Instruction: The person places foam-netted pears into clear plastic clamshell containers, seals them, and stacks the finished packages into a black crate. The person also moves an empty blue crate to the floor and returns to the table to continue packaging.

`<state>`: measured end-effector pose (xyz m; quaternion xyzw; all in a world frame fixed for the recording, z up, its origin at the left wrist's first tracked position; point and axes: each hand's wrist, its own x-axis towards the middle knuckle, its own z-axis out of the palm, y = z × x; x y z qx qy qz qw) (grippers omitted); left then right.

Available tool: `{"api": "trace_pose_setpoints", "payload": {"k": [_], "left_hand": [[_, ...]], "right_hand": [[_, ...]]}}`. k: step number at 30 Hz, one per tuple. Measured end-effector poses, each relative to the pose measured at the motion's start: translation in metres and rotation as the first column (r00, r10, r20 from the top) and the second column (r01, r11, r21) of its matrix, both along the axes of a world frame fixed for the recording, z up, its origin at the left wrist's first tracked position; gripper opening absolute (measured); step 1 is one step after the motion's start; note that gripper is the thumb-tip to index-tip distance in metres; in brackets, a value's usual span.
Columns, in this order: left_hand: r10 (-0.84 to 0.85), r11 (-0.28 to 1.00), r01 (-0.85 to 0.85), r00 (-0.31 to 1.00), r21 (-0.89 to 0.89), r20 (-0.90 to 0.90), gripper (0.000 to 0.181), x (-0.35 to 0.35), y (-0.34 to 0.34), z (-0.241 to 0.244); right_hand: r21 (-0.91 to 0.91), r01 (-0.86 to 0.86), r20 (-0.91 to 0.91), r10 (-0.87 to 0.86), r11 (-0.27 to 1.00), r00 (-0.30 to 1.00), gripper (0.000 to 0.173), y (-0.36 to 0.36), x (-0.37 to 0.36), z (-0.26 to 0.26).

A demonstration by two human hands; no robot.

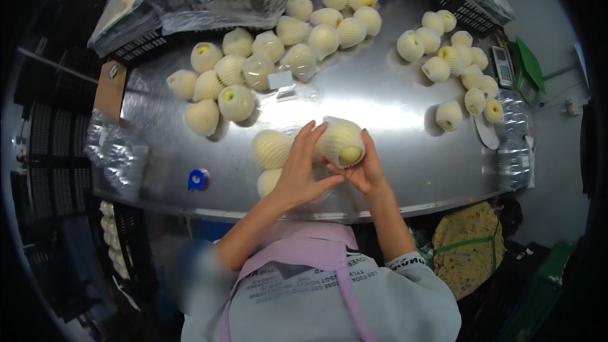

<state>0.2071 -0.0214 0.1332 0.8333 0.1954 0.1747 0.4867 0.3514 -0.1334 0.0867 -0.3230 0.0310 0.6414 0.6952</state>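
Observation:
My right hand (365, 168) holds a pale yellow fruit in a white foam net (339, 140) above the metal table (403, 166); the fruit's bare end faces me. My left hand (301, 171) is close to the fruit's left side, thumb and fingers apart; whether its fingertips touch the net cannot be told. Just left of it, two more netted fruits lie one above the other, the upper one (271, 148) and the lower one (269, 182), both partly covered by clear plastic or by my hand. Beyond them a white card (280, 80) lies by netted fruits in clear film.
A blue tape dispenser (198, 179) lies at left, near clear plastic packs (116, 156). Many netted fruits (236, 103) spread across the back, others (449, 115) at right. Lined black crates (137, 45) stand at the back. A scale or calculator (502, 65) sits at the right edge. Another person (468, 247) is below right.

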Motion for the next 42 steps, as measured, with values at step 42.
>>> {"api": "trace_pose_setpoints", "payload": {"k": [42], "left_hand": [[0.203,0.206,0.201,0.949,-0.958,0.243,0.054,-0.050,-0.010,0.016]], "right_hand": [[0.498,0.137,0.867,-0.488,0.856,-0.097,0.062,0.013,-0.101,0.048]]}}
